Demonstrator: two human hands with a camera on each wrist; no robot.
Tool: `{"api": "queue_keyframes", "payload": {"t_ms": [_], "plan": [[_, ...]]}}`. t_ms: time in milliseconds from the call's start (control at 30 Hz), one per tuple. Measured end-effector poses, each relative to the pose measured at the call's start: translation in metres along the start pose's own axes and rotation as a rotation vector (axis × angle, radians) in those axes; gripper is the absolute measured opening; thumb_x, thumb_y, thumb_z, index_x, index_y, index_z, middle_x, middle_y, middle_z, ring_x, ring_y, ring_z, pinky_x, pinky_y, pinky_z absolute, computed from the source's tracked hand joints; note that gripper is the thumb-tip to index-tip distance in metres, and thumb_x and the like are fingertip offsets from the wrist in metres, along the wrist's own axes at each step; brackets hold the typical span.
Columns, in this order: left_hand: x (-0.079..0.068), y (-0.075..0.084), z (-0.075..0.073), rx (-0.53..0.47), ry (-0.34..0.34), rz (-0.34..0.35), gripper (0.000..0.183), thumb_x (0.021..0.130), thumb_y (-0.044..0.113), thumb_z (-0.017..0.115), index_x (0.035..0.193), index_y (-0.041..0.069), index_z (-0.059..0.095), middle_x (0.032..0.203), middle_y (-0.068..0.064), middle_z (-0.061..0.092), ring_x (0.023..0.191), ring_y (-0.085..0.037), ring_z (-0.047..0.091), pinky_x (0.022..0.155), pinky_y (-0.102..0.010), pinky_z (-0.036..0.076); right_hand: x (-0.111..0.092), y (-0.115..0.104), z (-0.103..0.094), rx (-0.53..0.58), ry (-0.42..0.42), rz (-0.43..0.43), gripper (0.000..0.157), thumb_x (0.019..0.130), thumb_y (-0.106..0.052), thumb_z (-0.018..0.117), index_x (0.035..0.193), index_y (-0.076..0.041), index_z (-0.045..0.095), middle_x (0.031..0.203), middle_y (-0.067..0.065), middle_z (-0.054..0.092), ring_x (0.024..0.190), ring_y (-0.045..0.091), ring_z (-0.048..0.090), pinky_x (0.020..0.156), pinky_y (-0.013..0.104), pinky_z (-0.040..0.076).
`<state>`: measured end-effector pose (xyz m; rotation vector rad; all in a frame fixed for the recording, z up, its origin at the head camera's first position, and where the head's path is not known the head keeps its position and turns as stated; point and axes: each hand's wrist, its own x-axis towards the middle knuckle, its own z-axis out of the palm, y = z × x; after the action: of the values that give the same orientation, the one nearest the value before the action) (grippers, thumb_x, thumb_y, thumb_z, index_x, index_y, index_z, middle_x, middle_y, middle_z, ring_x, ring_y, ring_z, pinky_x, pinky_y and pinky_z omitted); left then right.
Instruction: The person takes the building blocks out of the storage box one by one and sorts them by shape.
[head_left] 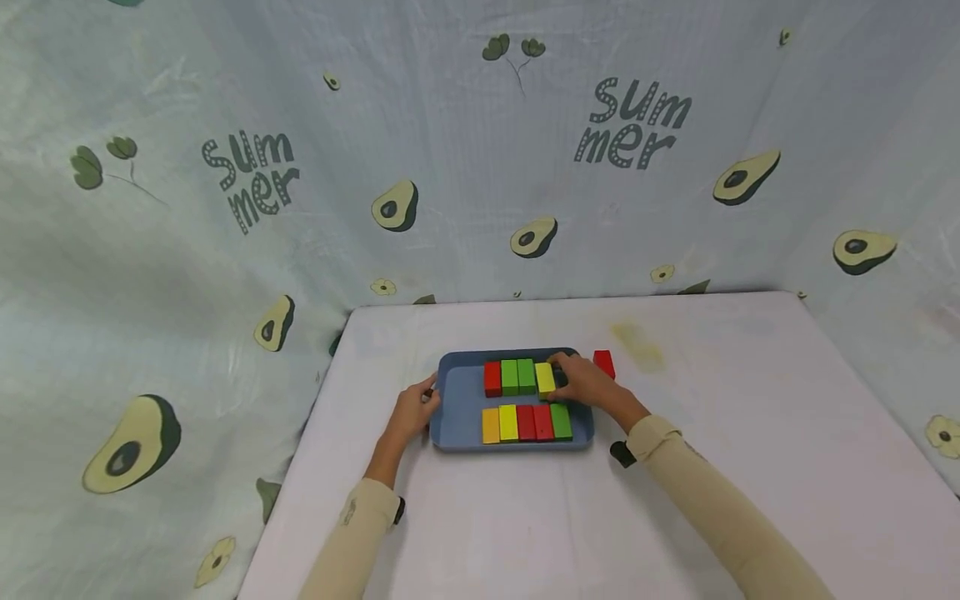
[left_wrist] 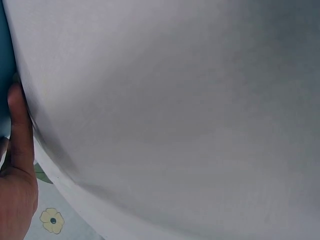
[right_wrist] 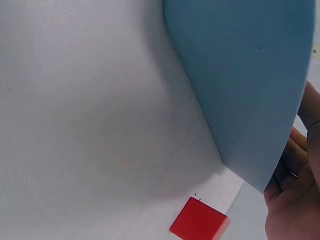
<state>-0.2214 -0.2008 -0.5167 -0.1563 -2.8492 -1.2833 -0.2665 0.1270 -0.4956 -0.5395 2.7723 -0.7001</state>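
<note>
A blue-grey tray point(head_left: 461, 417) holds two rows of coloured blocks. In the far row, my right hand point(head_left: 588, 383) pinches the yellow block point(head_left: 545, 379) at the right end, thumb near and fingers far. Beside it stand two green blocks point(head_left: 517, 377) and a red block point(head_left: 492, 379). My left hand point(head_left: 410, 412) grips the tray's left edge. One straight finger point(left_wrist: 21, 135) lies along the tray's outer wall point(left_wrist: 5, 65) in the left wrist view. The right wrist view shows the right hand point(right_wrist: 295, 200) partly behind the tray wall point(right_wrist: 240, 85); its grip is hidden there.
The near row has an orange block point(head_left: 490, 426), a yellow block point(head_left: 508, 423), two red blocks point(head_left: 534, 423) and a green block point(head_left: 561, 422). Outside the tray, by the right forearm, lies another red block point(head_left: 603, 362) on the white table point(head_left: 495, 517). A printed curtain point(head_left: 465, 150) hangs behind.
</note>
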Motion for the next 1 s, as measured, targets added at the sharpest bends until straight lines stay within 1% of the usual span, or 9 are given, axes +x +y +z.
{"api": "queue_keyframes", "payload": {"t_ms": [233,400,533,800,1000], "plan": [[0.0021,0.0001,0.0017,-0.004,-0.007,0.011,0.046,0.092,0.009,0.052,0.137,0.0,0.048,0.09,-0.012,0.063,0.052,-0.013,0.047,0.047,-0.027,0.04,0.0003,0.0006,-0.005,-0.014,-0.014,0.008,0.072,0.075,-0.034,0.079,0.132,-0.003,0.048,0.125,0.015,0.054,0.108,0.029,0.051,0.093,0.044,0.042],[-0.0006,-0.0014,0.0049,-0.012,-0.013,-0.002,0.046,0.092,0.009,0.053,0.136,-0.001,0.048,0.09,-0.012,0.062,0.054,-0.012,0.048,0.048,-0.028,0.042,-0.0012,0.0027,-0.002,-0.037,-0.022,0.011,0.073,0.075,-0.037,0.079,0.131,-0.003,0.049,0.123,0.016,0.055,0.105,0.028,0.052,0.091,0.044,0.044],[-0.003,-0.0015,0.0051,-0.03,-0.006,-0.013,0.047,0.091,0.009,0.053,0.137,0.001,0.048,0.089,-0.011,0.061,0.053,-0.012,0.048,0.047,-0.029,0.042,-0.0001,0.004,0.0029,-0.059,-0.012,0.001,0.072,0.074,-0.038,0.079,0.13,-0.004,0.05,0.121,0.015,0.056,0.103,0.028,0.052,0.089,0.044,0.045],[0.0002,-0.0021,0.0041,-0.022,0.007,-0.009,0.047,0.091,0.009,0.053,0.137,0.002,0.049,0.088,-0.01,0.061,0.052,-0.012,0.047,0.046,-0.027,0.04,0.0,0.0038,0.0025,-0.061,0.01,-0.012,0.071,0.075,-0.037,0.079,0.13,-0.003,0.05,0.121,0.014,0.056,0.102,0.028,0.052,0.089,0.044,0.045],[0.0019,-0.0023,0.0034,-0.005,0.022,-0.012,0.047,0.09,0.009,0.054,0.137,0.003,0.049,0.088,-0.011,0.061,0.055,-0.013,0.048,0.048,-0.027,0.041,0.0006,0.0029,0.0019,-0.029,0.013,-0.023,0.072,0.075,-0.037,0.079,0.131,-0.003,0.049,0.122,0.015,0.056,0.104,0.028,0.052,0.09,0.044,0.044]]}}
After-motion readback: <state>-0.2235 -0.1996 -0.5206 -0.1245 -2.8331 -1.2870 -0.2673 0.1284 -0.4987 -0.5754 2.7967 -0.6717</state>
